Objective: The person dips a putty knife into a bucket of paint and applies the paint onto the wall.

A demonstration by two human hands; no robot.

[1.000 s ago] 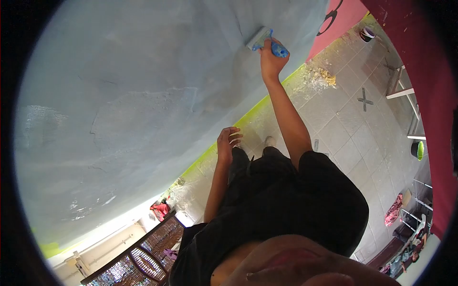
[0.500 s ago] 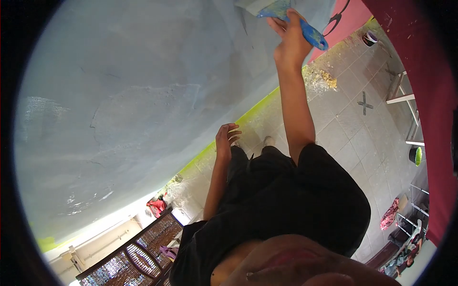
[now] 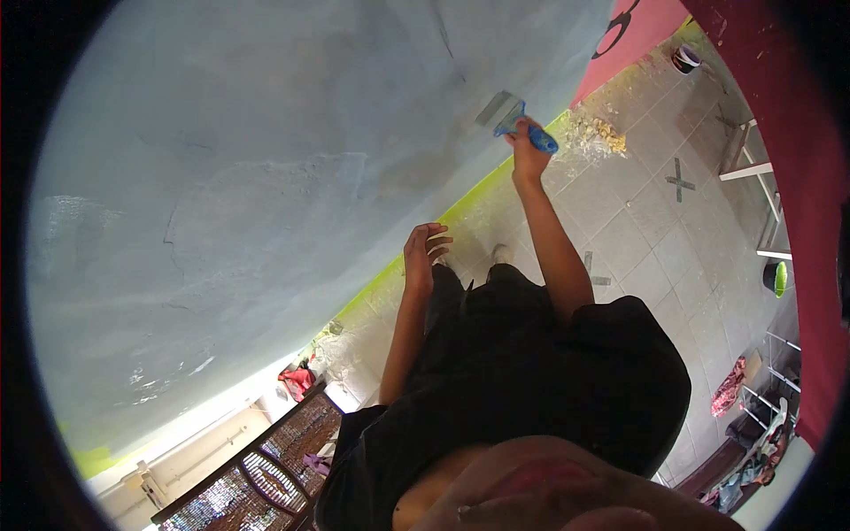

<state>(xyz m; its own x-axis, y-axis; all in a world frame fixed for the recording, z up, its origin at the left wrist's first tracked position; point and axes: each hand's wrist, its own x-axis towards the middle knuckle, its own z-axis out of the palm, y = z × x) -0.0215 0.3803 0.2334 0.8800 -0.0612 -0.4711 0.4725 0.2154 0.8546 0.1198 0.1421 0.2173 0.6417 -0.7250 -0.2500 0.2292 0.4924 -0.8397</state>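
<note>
My right hand is closed around the blue handle of a paint scraper. Its wide grey blade lies at the grey-blue wall, low down near the yellow-green strip at the wall's foot; whether the edge presses on the surface, I cannot tell. My left hand hangs near the wall's lower edge with its fingers apart and nothing in them. Cracks and a rough raised patch mark the wall's surface.
Pale flakes lie on the tiled floor beside the wall. A dark bucket, a white-legged stand and a green-rimmed bucket are on the right. A dark carved wooden panel stands at lower left.
My right hand has brought the scraper down along the wall, from the top of the view to near the floor strip. My left hand has barely moved.
</note>
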